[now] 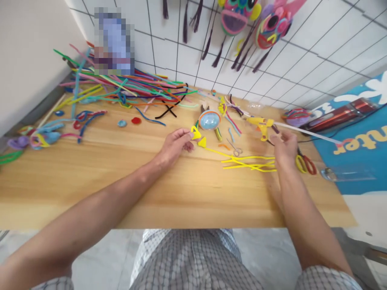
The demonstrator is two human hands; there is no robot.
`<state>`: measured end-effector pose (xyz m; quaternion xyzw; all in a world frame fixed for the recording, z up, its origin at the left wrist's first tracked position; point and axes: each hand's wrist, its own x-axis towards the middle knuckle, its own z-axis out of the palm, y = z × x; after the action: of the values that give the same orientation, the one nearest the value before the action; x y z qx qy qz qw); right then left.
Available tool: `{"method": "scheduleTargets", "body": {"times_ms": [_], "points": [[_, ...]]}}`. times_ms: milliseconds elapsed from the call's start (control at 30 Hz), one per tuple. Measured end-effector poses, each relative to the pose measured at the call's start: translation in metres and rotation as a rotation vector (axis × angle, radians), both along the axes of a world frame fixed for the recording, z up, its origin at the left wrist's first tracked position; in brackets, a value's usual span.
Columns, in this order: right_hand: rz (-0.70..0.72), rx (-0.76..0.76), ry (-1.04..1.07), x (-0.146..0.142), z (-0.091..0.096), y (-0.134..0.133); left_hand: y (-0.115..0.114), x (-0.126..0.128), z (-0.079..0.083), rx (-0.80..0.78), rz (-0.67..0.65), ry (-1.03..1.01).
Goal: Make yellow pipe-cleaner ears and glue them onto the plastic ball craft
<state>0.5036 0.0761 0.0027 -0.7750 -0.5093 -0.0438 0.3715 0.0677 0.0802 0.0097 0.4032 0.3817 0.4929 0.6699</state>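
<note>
My left hand [178,145] pinches a small triangle of bent yellow pipe cleaner [195,132] between thumb and fingers. Close to its fingertips is a second, filled yellow triangle [202,142]. My right hand [286,148] is over the right side of the table, beside the handle of a yellow glue gun [262,125]; its fingers are blurred, and I cannot tell whether they grip anything. A long white glue stick [305,132] sticks out from the gun's back. Several yellow pipe cleaners [249,163] lie between my hands. A clear bowl with an orange rim [210,120] sits behind them.
Many coloured pipe cleaners [130,88] are heaped at the back left. Scissors with red and yellow handles [306,164] lie right of my right hand, small scissors [236,150] near the middle. Decorated masks [237,18] hang on the tiled wall.
</note>
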Motion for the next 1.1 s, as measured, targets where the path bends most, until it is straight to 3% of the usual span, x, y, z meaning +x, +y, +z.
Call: {"method": "scheduleTargets", "body": {"times_ms": [100,267,367,500,600,867,1100], "points": [[-0.222,-0.107,0.034,-0.003,0.014,0.014,0.001,0.001,-0.001,0.026,0.016,0.048],[-0.122,-0.282,-0.035,-0.025,0.025,0.035,0.001,0.002,-0.001,0.065,0.011,0.135],[-0.068,-0.28,-0.055,-0.031,0.025,0.036,0.0,0.002,0.0,0.076,0.008,0.132],[-0.025,-0.067,-0.018,-0.04,0.029,0.024,0.0,0.002,0.0,0.097,-0.009,0.127],[0.105,0.071,0.035,-0.064,0.036,0.007,0.0,0.002,-0.001,0.12,-0.029,0.173],[0.375,-0.003,0.277,-0.166,0.039,-0.048,-0.008,0.004,-0.002,0.197,-0.103,0.271],[0.414,-0.041,0.16,-0.172,0.02,-0.053,-0.014,0.006,-0.005,0.254,-0.114,0.312]]}}
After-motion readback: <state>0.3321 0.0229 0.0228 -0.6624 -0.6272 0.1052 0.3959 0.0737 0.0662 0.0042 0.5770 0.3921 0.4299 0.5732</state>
